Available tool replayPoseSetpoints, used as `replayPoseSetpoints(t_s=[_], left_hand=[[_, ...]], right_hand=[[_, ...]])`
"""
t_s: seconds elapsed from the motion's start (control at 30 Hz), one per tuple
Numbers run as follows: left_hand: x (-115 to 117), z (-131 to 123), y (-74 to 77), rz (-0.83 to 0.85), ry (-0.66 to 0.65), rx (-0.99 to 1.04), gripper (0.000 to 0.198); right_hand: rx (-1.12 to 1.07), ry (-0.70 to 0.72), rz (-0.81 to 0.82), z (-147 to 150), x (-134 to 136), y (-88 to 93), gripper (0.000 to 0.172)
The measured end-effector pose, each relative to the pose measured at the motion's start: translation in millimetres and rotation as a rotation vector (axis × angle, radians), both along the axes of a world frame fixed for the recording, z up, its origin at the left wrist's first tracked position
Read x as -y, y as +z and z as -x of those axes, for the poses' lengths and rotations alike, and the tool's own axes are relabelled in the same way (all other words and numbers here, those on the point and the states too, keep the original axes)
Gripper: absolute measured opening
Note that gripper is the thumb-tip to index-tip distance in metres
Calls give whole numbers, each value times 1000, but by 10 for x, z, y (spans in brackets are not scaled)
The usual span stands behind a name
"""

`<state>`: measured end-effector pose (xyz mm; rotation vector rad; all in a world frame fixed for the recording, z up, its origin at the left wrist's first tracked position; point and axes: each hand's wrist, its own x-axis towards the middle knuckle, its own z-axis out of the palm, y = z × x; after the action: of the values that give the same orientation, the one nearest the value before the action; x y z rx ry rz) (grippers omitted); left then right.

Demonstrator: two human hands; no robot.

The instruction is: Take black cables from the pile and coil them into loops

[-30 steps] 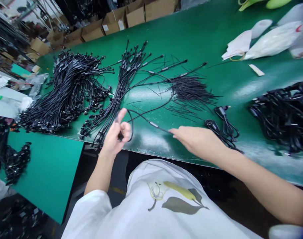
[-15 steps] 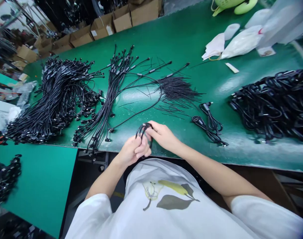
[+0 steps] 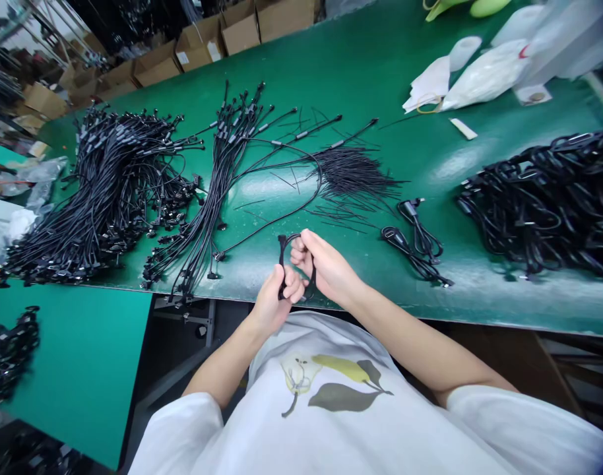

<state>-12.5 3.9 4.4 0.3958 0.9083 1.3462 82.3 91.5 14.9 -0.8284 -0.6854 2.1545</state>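
A short black cable (image 3: pixel 282 249) is looped between my two hands, close to the table's front edge, with one plug end pointing up. My left hand (image 3: pixel 276 293) is closed around its left side, thumb pressed on the loop. The fingers of my right hand (image 3: pixel 325 264) pinch the cable's upper right part, and a bend of it shows below them. To the right lie two coiled, tied cables (image 3: pixel 417 247). Beyond my hands is a heap of thin black ties (image 3: pixel 353 173). A bundle of straight cables (image 3: pixel 222 178) lies to the left.
A large pile of uncoiled cables (image 3: pixel 108 191) covers the table's left part. Coiled cables (image 3: pixel 549 204) are heaped at the right. Cardboard boxes (image 3: pixel 200 45) line the far edge; a white plastic bag (image 3: pixel 489 76) lies at the back right. A lower green table (image 3: pixel 78 356) stands at left.
My left hand has shifted slightly right and turned. The coil, bunched between the fingers before, now shows as a more open loop with its plug upright. My right hand still pinches it.
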Motion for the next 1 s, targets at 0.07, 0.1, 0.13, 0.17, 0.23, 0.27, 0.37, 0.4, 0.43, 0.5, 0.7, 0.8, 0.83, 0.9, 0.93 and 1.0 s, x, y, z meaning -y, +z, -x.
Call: replayPoseSetpoints(t_s=[0.07,0.1,0.13,0.17,0.23,0.27,0.37,0.4,0.43,0.5,0.7,0.8,0.83,0.9,0.93,1.0], left_hand=[[12,31,-2,-14,-71,-79,49],[21,46,-10,-6,-113,-125,49],[31,58,-22,8,-153,-169,50],[44,67,-38,18,-189,-205,51],[74,73,-82,21,-233,-245,53],[89,72,-106,14,-241,-258,53],[127,69,-173,4,-244,-301,51],[136,72,-191,6,-244,-325,51],[142,77,-206,11,-249,-353,52],[151,94,-222,28,-271,-399,54],[181,115,-133,212,-390,-116,57],[202,62,-9,245,-417,85,54],[205,31,35,250,-400,125,52],[206,-47,111,266,-340,175,46],[202,-91,139,270,-311,187,43],[187,-176,173,267,-255,183,40]], right_hand=[[-3,-27,-17,14,73,9,46],[-6,-19,-25,18,112,17,45],[-6,-1,-31,21,149,26,45],[-3,23,-35,23,184,34,46],[27,60,-41,31,241,44,48],[41,61,-45,39,261,43,49],[11,-18,-60,69,287,19,50],[-12,-55,-69,77,286,8,51],[-29,-73,-80,82,281,-3,52],[-17,-24,-108,74,261,-25,52],[157,230,-265,-22,142,-80,50],[133,220,-291,-53,83,-79,53],[126,213,-298,-58,68,-69,53],[137,190,-325,-62,47,-38,52],[153,172,-347,-60,41,-22,52],[184,122,-397,-49,32,-1,50]])
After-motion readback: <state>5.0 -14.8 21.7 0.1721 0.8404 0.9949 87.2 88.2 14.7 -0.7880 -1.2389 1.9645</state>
